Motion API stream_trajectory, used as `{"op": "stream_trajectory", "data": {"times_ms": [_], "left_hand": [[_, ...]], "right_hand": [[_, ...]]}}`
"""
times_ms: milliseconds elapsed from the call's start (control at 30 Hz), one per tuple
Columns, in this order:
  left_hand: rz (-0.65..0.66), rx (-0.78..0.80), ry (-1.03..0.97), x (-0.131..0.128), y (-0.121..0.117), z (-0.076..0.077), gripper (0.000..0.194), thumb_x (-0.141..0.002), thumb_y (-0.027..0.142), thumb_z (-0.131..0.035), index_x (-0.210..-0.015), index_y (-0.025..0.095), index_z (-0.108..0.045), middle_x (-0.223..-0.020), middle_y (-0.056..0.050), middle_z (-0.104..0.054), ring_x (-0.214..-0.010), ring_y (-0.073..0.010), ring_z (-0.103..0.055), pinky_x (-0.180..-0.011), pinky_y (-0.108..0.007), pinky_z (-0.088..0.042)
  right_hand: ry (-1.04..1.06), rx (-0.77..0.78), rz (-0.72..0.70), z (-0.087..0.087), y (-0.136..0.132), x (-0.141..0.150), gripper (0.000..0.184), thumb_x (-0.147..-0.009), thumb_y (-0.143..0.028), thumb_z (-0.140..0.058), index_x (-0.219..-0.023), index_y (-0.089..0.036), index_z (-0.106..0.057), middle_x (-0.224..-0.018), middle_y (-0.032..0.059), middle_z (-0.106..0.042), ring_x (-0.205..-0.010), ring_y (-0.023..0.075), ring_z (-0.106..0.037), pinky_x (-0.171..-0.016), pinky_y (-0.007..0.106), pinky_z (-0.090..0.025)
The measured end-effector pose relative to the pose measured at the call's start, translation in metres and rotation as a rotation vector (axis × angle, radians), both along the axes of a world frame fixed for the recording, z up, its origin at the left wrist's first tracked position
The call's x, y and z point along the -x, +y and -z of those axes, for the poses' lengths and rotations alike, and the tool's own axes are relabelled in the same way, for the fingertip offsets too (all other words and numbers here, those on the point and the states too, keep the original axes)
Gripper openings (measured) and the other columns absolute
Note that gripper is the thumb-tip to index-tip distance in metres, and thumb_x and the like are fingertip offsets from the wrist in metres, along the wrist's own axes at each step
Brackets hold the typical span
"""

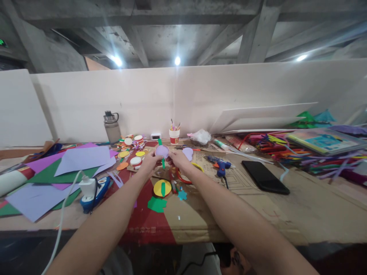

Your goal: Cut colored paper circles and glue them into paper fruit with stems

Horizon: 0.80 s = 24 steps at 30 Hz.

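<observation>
Could bend or drop the purple disc (pixel 162 151), if pinched too hard or unevenly. Held in the air above the desk (pixel 51 220) — clamped at its left edge by the left hand (pixel 151 163), at its right edge by the right hand (pixel 178 158). Could also knock the glue gun (pixel 221 166), by swinging too far rightward. To count: one glue gun, one phone (pixel 265 177), one bottle (pixel 111 128), one cup (pixel 174 136), one blue star (pixel 182 195), at least three yellow discs (pixel 158 189).

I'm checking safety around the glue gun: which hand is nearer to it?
Right. The right hand is to the left of the glue gun, not touching it; the left hand is farther left, at the purple disc's left side.
</observation>
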<state>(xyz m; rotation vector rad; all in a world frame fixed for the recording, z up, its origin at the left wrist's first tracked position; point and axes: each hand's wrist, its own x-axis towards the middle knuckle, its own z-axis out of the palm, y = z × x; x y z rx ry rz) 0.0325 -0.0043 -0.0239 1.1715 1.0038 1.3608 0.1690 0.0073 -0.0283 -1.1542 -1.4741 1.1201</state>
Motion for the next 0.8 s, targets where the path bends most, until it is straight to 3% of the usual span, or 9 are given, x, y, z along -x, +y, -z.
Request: {"op": "stream_trajectory", "data": {"times_ms": [300, 800], "left_hand": [[0.046, 0.012, -0.023, -0.0006, -0.0031, -0.0035, 0.025, -0.053, 0.024, -0.068, -0.075, 0.015, -0.058, -0.064, 0.0, -0.06, -0.053, -0.0107, -0.053, -0.052, -0.023, -0.044], [-0.047, 0.001, 0.049, -0.0014, 0.0044, 0.0033, 0.019, -0.047, 0.016, -0.059, -0.066, 0.015, -0.057, -0.053, 0.003, -0.054, -0.047, -0.0083, -0.046, -0.048, -0.022, -0.04]], "right_hand": [[0.039, 0.032, 0.003, -0.001, -0.0005, -0.0012, 0.025, -0.085, -0.017, -0.045, -0.062, -0.016, -0.055, -0.059, -0.0003, -0.058, -0.045, 0.0067, -0.048, -0.042, 0.017, -0.038], [0.041, 0.043, -0.014, -0.0026, -0.002, 0.0006, 0.024, -0.085, -0.018, -0.047, -0.062, -0.016, -0.055, -0.058, -0.0002, -0.059, -0.044, 0.0071, -0.047, -0.044, 0.018, -0.041]]}}
